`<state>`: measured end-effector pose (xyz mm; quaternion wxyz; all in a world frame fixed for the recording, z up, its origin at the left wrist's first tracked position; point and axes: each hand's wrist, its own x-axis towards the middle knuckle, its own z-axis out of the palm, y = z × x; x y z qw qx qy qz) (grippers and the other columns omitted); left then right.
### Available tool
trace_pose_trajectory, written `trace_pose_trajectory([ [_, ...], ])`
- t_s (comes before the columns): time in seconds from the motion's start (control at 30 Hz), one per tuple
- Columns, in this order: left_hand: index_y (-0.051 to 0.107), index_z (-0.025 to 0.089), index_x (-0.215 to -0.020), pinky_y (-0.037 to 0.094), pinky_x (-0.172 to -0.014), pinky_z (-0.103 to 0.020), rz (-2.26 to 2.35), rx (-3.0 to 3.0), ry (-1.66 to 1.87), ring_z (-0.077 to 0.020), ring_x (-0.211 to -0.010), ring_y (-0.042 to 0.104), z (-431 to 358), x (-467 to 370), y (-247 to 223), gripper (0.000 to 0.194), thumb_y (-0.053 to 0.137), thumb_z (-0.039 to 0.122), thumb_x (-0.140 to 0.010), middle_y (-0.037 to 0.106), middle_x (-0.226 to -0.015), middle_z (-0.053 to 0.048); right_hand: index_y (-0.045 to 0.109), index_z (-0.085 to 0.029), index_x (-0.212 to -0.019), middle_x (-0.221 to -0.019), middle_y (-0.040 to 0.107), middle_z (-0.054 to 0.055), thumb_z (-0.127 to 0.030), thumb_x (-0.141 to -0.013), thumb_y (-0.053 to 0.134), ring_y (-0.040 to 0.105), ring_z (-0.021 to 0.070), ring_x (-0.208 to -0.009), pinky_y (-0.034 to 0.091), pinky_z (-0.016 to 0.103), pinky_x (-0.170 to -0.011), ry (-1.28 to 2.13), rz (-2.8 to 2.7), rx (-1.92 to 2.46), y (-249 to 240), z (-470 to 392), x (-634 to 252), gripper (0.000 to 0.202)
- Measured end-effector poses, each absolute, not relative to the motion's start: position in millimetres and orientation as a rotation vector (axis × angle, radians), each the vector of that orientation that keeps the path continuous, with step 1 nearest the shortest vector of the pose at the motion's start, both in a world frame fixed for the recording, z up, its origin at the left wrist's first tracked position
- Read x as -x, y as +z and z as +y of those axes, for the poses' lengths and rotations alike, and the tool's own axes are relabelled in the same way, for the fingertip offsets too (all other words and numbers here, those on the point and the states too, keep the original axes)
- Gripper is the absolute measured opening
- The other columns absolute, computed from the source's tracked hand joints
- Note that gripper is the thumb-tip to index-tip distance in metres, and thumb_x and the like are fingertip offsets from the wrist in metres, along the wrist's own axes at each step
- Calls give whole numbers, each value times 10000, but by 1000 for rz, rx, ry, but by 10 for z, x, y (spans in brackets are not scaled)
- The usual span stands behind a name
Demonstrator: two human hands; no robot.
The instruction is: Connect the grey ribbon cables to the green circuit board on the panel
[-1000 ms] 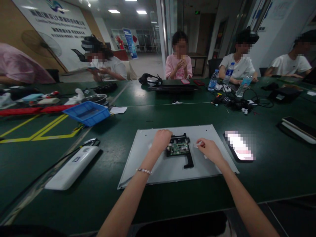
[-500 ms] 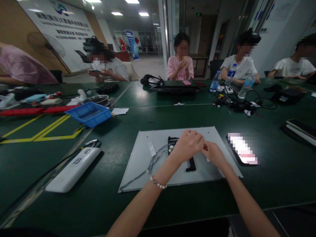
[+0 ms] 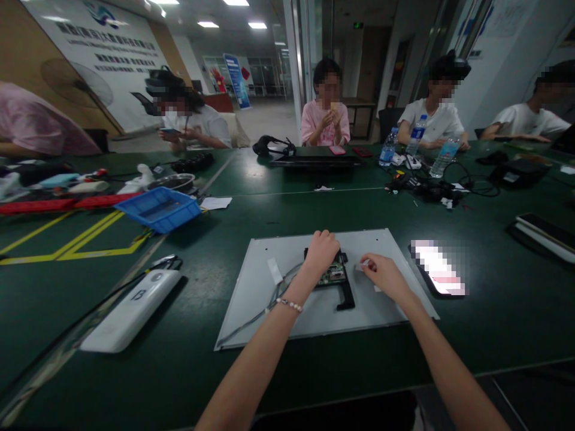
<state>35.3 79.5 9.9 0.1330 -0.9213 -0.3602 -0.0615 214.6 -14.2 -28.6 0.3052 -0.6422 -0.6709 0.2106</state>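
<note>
A flat whitish panel [image 3: 386, 239] lies on the table in front of me. On it sits a green circuit board [image 3: 333, 275] within a black plastic bracket [image 3: 347, 297], with thin grey cables [image 3: 251, 321] running off to the lower left. My left hand [image 3: 321, 254] is over the board's upper part with its fingers curled; its fingertips are hidden. Just right of the bracket, my right hand [image 3: 384, 274] pinches a small pale piece of tape [image 3: 360, 267] above the panel. A white strip [image 3: 275, 271] is stuck on the panel's left part.
A lit phone [image 3: 438, 267] lies right of the panel, and a white power bank [image 3: 132, 311] with a cable lies left. A blue tray [image 3: 159, 209] stands farther left. Bottles [image 3: 444, 157] and tangled cables sit at the far right. Several people sit across the table.
My hands have drawn apart. The left has shifted left and down over the board, uncovering part of it; the right has moved slightly left, and the pale tape now shows at its fingertips.
</note>
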Motion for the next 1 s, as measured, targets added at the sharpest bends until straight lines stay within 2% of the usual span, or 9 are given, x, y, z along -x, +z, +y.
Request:
trace_pose_trajectory([
  [0.3, 676, 122, -764, 333, -744, -353, -1146, 2679, -166, -239, -880, 540, 804, -276, 92, 170, 528, 71, -830, 648, -812, -122, 626, -215, -915, -671, 602, 1, -278, -815, 503, 567, 153, -620, 404, 251, -608, 564, -1798, 1711, -281, -147, -2152, 171],
  [0.47, 677, 135, -777, 343, -741, -344, -1182, 2692, -187, -231, -856, 558, 777, -268, 60, 185, 511, 127, -858, 652, -806, -105, 623, -217, -935, -665, 594, -3, -267, -819, 503, 562, 154, -628, 402, 253, -610, 555, -1814, 1715, -280, -144, -2152, 174],
  [0.67, 679, 146, -814, 345, -799, -356, -1239, 2685, -224, -228, -886, 567, 746, -223, 93, 203, 498, 207, -882, 663, -852, -100, 618, -221, -940, -664, 594, -7, -258, -818, 506, 562, 149, -621, 404, 255, -614, 557, -1817, 1724, -290, -133, -2158, 170],
  [1.0, 673, 149, -769, 301, -921, -408, -1218, 2710, -249, -210, -834, 604, 731, -210, 73, 205, 492, 154, -866, 681, -794, -94, 632, -215, -944, -680, 610, 7, -252, -811, 513, 566, 155, -631, 417, 265, -627, 565, -1804, 1720, -216, -167, -2154, 182],
])
